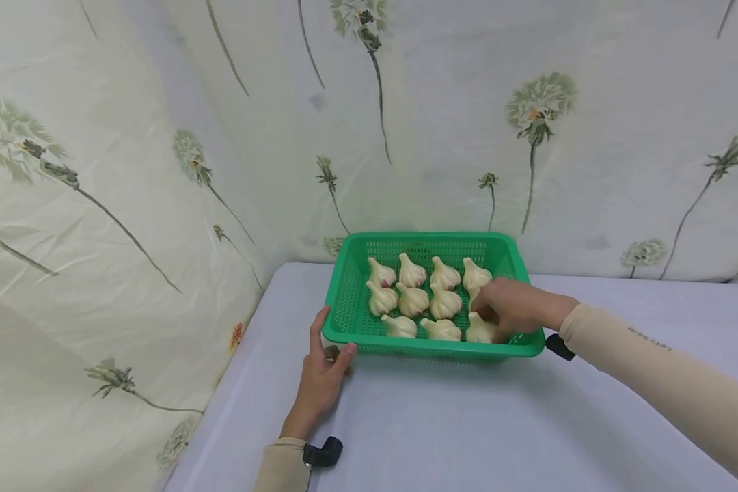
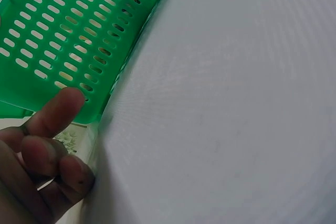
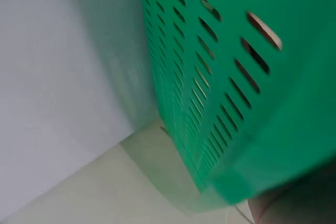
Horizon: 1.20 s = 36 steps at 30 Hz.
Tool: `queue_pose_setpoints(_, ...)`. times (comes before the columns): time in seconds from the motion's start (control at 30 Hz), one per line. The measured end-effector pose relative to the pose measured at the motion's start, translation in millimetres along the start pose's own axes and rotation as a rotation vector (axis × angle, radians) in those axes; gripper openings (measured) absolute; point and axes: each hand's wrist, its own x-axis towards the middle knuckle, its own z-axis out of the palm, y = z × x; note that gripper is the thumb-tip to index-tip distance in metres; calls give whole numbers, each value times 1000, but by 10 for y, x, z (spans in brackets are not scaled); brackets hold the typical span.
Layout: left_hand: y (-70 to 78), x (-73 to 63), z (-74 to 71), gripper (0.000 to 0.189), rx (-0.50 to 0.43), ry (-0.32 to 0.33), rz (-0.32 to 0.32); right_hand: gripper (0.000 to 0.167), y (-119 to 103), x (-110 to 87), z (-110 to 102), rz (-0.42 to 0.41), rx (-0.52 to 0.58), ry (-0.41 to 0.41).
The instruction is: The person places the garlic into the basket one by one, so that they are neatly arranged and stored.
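Note:
A green plastic basket point(image 1: 433, 347) holds several garlic bulbs point(image 1: 413, 301) laid in rows, stems mostly toward the back left. At its front left corner, my left hand point(image 1: 321, 383) steadies it, index finger along the left side and thumb at the front. The left wrist view has the thumb point(image 2: 65, 109) against the slotted wall, other fingers curled below. My right hand point(image 1: 516, 305) reaches over the right rim, fingers pointing down around the front right bulb point(image 1: 478, 329) and partly covering it. Most of this hand is hidden behind the basket wall point(image 3: 210, 103) in the right wrist view.
The basket stands on a table with a pale lavender cloth point(image 1: 418, 424), close to the back edge. Behind and at the left hangs a whitish curtain point(image 1: 443, 123) printed with dandelions. Dark wrist cameras are on both forearms.

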Motion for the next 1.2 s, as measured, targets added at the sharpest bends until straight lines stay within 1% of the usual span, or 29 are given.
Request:
queue_pose_setpoints(0.13,1,1,-3,81,-3,1,-9,31,20,0,78,-26,-49,38)
queue_pose_setpoints(0.43,31,19,-31,81,2,5,-14,29,-5,-11,116,11,-110,71)
queue_pose_setpoints(0.5,29,17,-34,81,6,7,-16,28,-18,-21,119,17,-115,63)
queue_pose_setpoints(0.6,28,5,-31,81,9,3,-27,29,-36,-40,114,28,-95,20)
queue_pose_setpoints(0.7,37,-7,-32,82,-9,-4,-35,31,-43,-55,90,36,-49,-23)
queue_pose_setpoints(0.77,40,-19,-24,82,-28,-4,-36,34,-33,-74,78,34,-4,-30)
queue_pose_setpoints(0.83,48,-23,-17,83,-48,-2,-31,40,-17,-94,64,27,43,-20)
queue_pose_setpoints(0.9,53,-23,-14,83,-57,-1,-27,45,-3,-118,52,26,81,2)
queue_pose_setpoints(1.0,47,-19,-13,83,-52,-5,-23,46,6,-168,47,13,85,58)
queue_pose_setpoints(1.1,29,-14,-16,83,-34,-10,-25,40,-13,-245,54,4,41,158)
queue_pose_setpoints(1.2,20,-17,-29,82,-10,-16,-24,37,-64,-353,70,-9,-11,283)
